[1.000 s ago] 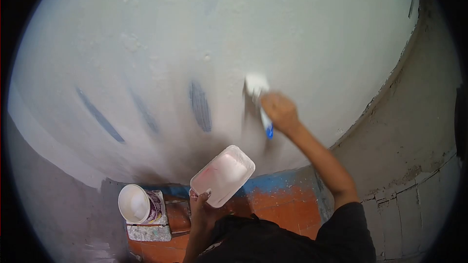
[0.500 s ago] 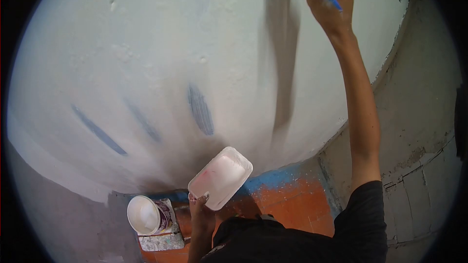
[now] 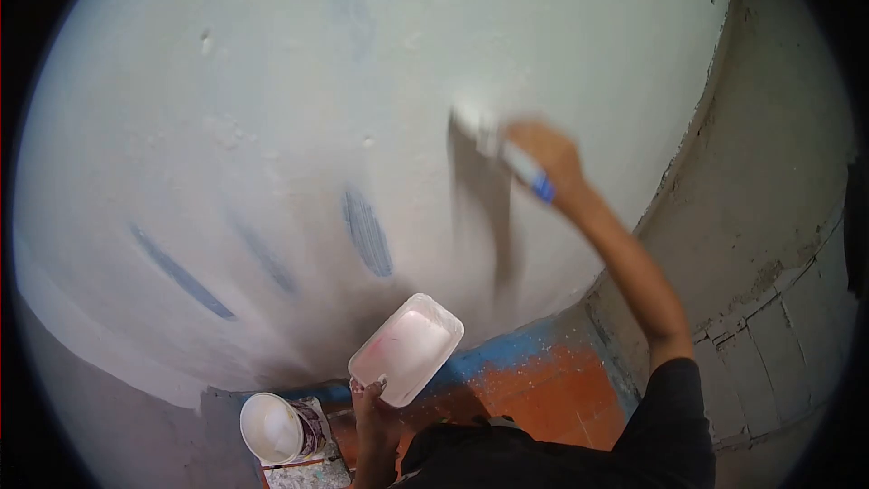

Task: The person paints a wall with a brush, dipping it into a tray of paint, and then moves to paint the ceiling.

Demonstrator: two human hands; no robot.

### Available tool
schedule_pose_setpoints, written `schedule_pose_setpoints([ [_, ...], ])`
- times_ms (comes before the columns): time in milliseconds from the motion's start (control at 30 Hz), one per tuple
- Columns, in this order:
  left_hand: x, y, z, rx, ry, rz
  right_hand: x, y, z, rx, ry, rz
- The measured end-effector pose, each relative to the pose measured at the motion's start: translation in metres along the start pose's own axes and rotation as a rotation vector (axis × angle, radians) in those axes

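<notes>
My right hand [image 3: 549, 158] is closed around the handle of a paintbrush [image 3: 516, 158] with a blue handle end. The brush's white bristles meet or lie very near the wall [image 3: 272, 100], and motion blurs them. Below, my left hand [image 3: 369, 403] grips the lower left edge of a shallow white tray [image 3: 412, 344], thumb over the rim. White paint and a faint pink smear coat the tray's inside. Bluish-grey streaks show on the pale wall, the broadest one just above the tray.
A bucket [image 3: 272, 428] with white contents stands on a paint-spattered stool or board [image 3: 312, 473] at lower left. Orange floor tiles [image 3: 561, 398] bear paint specks along a blue strip. At right, a rough grey wall [image 3: 742, 190] borders the painted surface.
My right hand has brought the paintbrush down and to the left across the wall. The tray stays in my left hand, slightly lower in view, as the view has tilted a little upward.
</notes>
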State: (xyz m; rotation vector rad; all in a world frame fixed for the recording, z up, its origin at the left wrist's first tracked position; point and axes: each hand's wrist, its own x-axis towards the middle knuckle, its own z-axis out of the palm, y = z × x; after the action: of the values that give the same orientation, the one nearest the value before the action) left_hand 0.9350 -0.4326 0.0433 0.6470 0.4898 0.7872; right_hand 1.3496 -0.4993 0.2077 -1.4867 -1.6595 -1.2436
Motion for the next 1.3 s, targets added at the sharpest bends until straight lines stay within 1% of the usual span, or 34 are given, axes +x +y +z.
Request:
schedule_pose_setpoints([
  [33,0.000,0.000,0.000,0.003,-0.008,-0.007,0.037,0.018,-0.016,-0.071,0.122,-0.021],
  [100,0.001,0.002,-0.002,0.012,-0.017,-0.024,0.098,0.053,-0.041,-0.174,0.254,-0.071],
  [133,0.001,0.002,-0.002,0.025,-0.012,-0.033,0.117,0.060,-0.048,-0.238,0.256,0.029],
  [167,0.002,0.003,-0.003,0.038,-0.007,-0.040,0.135,0.053,-0.058,-0.371,0.222,0.046],
  [200,0.001,0.003,-0.005,0.050,-0.002,-0.047,0.127,0.054,-0.053,-0.353,0.249,0.031],
  [267,0.005,-0.002,-0.015,0.051,-0.004,-0.055,0.103,0.055,-0.027,-0.322,0.309,-0.013],
  [300,0.006,-0.003,-0.016,0.054,-0.004,-0.056,0.080,0.039,-0.016,-0.359,0.276,-0.014],
  [400,0.004,-0.001,-0.009,0.052,-0.004,-0.054,-0.023,-0.003,0.029,-0.323,0.119,-0.017],
  [500,0.007,-0.002,-0.017,0.085,-0.025,-0.073,-0.127,-0.065,0.069,-0.150,-0.050,0.110],
  [533,0.007,-0.001,-0.013,0.092,-0.018,-0.065,-0.150,-0.081,0.076,-0.098,-0.107,0.144],
  [633,0.004,0.002,-0.004,0.112,-0.012,-0.054,-0.176,-0.110,0.078,0.020,-0.211,0.189],
  [700,0.008,0.001,-0.013,0.119,-0.025,-0.060,-0.182,-0.103,0.077,0.143,-0.327,0.166],
  [767,0.008,-0.001,-0.012,0.096,-0.023,-0.055,-0.168,-0.079,0.069,0.205,-0.430,0.170],
  [833,0.009,-0.002,-0.014,0.087,-0.024,-0.057,-0.116,-0.049,0.055,0.249,-0.278,0.116],
  [900,0.010,-0.002,-0.014,0.090,-0.038,-0.054,-0.046,-0.025,0.031,0.199,-0.151,0.062],
  [933,0.012,-0.004,-0.019,0.085,-0.038,-0.063,-0.017,-0.016,0.026,0.128,-0.019,-0.016],
  [967,0.012,-0.004,-0.021,0.085,-0.036,-0.073,0.015,-0.020,0.013,0.056,0.018,0.036],
  [1000,0.012,-0.005,-0.023,0.084,-0.035,-0.082,0.037,-0.021,0.003,-0.047,0.066,0.030],
  [1033,0.012,-0.004,-0.023,0.089,-0.022,-0.084,0.050,-0.020,0.002,-0.112,0.093,0.078],
  [1067,0.011,-0.004,-0.022,0.093,-0.009,-0.086,0.048,-0.023,0.009,-0.125,0.135,0.072],
  [1133,0.010,-0.004,-0.020,0.088,0.000,-0.081,0.035,-0.026,0.027,-0.155,0.222,0.057],
  [1167,0.011,-0.004,-0.021,0.080,-0.004,-0.077,0.019,-0.045,0.036,-0.210,0.166,0.057],
  [1200,0.011,-0.004,-0.020,0.074,-0.008,-0.070,-0.017,-0.050,0.058,-0.180,0.134,0.031],
  [1233,0.011,-0.005,-0.020,0.072,-0.004,-0.064,-0.051,-0.067,0.073,-0.177,0.036,0.075],
  [1267,0.010,-0.010,-0.021,0.069,0.002,-0.056,-0.094,-0.082,0.088,-0.153,-0.002,0.076],
  [1300,0.010,-0.011,-0.022,0.068,0.008,-0.050,-0.128,-0.102,0.098,-0.101,-0.091,0.118],
])
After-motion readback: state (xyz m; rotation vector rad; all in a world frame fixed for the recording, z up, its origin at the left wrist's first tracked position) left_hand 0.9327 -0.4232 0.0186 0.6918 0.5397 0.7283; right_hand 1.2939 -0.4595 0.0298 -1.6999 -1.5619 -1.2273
